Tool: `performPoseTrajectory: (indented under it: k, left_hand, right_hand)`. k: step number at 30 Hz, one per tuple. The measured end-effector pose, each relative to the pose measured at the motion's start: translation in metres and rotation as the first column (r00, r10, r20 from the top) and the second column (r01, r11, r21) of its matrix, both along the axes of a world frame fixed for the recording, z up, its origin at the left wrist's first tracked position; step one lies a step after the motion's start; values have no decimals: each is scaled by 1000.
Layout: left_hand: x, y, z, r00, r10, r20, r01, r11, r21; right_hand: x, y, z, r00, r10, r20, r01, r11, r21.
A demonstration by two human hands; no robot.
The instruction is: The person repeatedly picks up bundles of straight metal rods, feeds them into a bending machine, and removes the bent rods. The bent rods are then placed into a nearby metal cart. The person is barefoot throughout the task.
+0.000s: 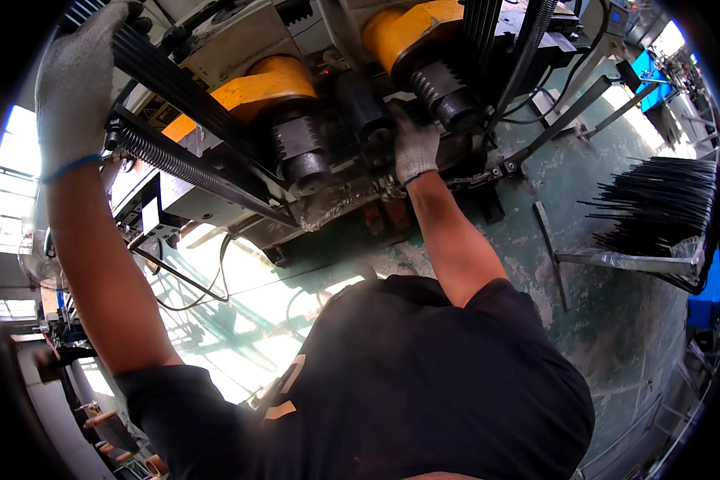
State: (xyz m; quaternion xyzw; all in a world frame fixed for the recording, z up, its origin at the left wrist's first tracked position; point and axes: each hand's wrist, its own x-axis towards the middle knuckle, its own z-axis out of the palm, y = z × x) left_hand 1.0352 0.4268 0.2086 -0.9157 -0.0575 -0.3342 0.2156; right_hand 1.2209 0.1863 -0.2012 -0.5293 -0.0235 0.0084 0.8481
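Note:
My left hand [78, 92], in a pale knit glove with a blue cuff, is raised at the upper left. Its fingers are closed round the upper part of several thin black rods [186, 90], which slant down into the machine. My right hand [416, 146], gloved the same way, reaches in beside a dark cylindrical block [363, 108] at the machine's middle. One of its fingers points forward, while the others are lost in shadow, so its grip is unclear. Toothed metal rollers [299, 148] sit under yellow housings [270, 86] on both sides of the block.
A coiled spring [188, 164] slants below the rods, and another spring [528, 50] stands on the right. A metal rack [628, 261] holds a large bundle of black rods [656, 204] on the right. Cables [208, 298] hang near the sunlit green floor [552, 224].

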Motion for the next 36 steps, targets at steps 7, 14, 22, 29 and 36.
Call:
performPoseTrajectory:
  k: [7,14,22,29,36]
  left_hand:
    - [-27,1,-19,915,-399,-65,250,686,-683]
    - [-38,13,-8,888,-425,-178,236,750,-617]
    - [-60,59,-6,909,-239,-342,77,903,-424]
    - [-34,-37,-9,978,-157,-139,7,689,-725]
    - [-15,-82,-5,989,-141,-47,52,621,-782]
  right_hand:
    - [-26,-16,22,955,213,-205,-191,974,121]
    - [-14,-13,2,985,165,-57,-169,984,-61]
    - [-25,-13,21,963,219,-158,-221,975,2]
    - [-27,-23,35,988,152,-29,-154,948,-280]
    - [-16,-18,6,980,181,89,-145,940,-309]
